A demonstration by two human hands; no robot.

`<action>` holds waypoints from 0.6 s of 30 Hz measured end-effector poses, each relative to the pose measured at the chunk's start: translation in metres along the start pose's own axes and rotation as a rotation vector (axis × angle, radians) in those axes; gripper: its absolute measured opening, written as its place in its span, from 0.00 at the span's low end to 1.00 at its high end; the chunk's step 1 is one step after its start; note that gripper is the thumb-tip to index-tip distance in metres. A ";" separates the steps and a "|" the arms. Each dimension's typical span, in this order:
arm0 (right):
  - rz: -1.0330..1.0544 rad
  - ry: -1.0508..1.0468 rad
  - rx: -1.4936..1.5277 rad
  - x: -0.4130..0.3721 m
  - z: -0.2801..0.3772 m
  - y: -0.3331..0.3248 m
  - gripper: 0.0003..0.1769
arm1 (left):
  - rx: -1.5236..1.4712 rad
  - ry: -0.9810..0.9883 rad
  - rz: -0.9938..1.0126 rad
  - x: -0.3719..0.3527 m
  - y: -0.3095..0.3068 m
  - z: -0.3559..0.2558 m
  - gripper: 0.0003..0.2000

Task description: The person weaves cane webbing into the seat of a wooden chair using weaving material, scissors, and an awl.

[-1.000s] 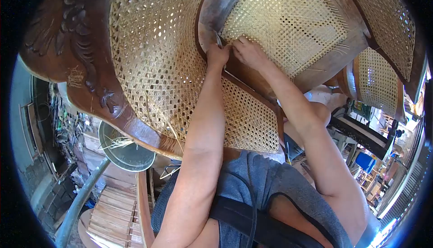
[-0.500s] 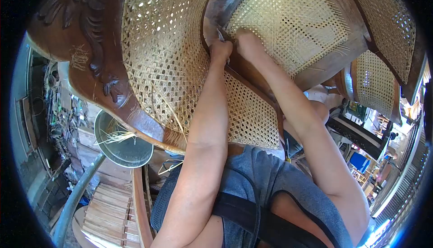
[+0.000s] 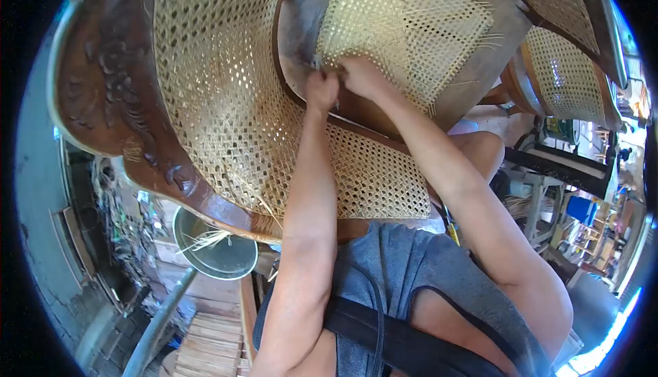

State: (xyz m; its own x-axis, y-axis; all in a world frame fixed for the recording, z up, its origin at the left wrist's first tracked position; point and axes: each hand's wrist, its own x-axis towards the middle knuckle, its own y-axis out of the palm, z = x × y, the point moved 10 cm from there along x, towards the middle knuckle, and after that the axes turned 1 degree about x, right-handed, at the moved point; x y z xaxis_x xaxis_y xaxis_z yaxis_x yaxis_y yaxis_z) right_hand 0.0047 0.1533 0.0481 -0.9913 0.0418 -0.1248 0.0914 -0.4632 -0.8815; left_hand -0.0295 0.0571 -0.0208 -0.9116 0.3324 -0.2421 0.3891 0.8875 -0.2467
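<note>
My left hand (image 3: pixel 321 90) is closed round a small tool whose tip shows above the fist and whose lower end shows below it. It rests by the wooden frame between two cane panels. Just to its right, my right hand (image 3: pixel 358 75) is closed at the lower left edge of the woven cane seat (image 3: pixel 418 17); what its fingers hold is hidden. Loose cane ends stick out along the seat's right edge. A curved cane panel (image 3: pixel 219 96) in a carved dark wood frame (image 3: pixel 103 96) lies left of and below my hands.
A metal bucket (image 3: pixel 223 257) with pale cane strands stands at the lower left, near a grey pipe (image 3: pixel 154 332) and a slatted wooden piece (image 3: pixel 209 343). Another cane-panelled chair (image 3: pixel 565 79) is at the right, with a blue object (image 3: pixel 581 210) beyond it.
The view has shifted, so the furniture sits further left and the bucket lower and to the right. Both hands remain close together at the seat's edge, my right hand now nearer my left.
</note>
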 end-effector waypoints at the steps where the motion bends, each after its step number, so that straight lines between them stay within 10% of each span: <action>1: -0.178 0.157 0.293 -0.011 -0.022 -0.022 0.11 | 0.170 0.059 -0.025 -0.006 0.006 -0.019 0.20; 6: -0.136 0.470 0.749 -0.082 -0.088 -0.031 0.18 | 0.286 0.219 0.348 -0.054 0.100 -0.075 0.21; 13: -0.828 0.585 1.483 -0.175 -0.165 -0.114 0.15 | -0.360 0.037 0.637 -0.079 0.130 -0.091 0.10; 18: -0.139 0.405 0.932 -0.159 -0.102 -0.082 0.16 | -0.295 0.053 0.629 -0.081 0.123 -0.107 0.08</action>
State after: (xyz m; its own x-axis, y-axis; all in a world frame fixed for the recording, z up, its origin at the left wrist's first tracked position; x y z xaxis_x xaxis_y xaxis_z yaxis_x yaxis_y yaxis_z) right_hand 0.1646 0.2754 0.0940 -0.8651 0.3635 -0.3456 -0.3030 -0.9279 -0.2173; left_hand 0.0782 0.1733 0.0694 -0.5333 0.8201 -0.2073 0.7997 0.5687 0.1926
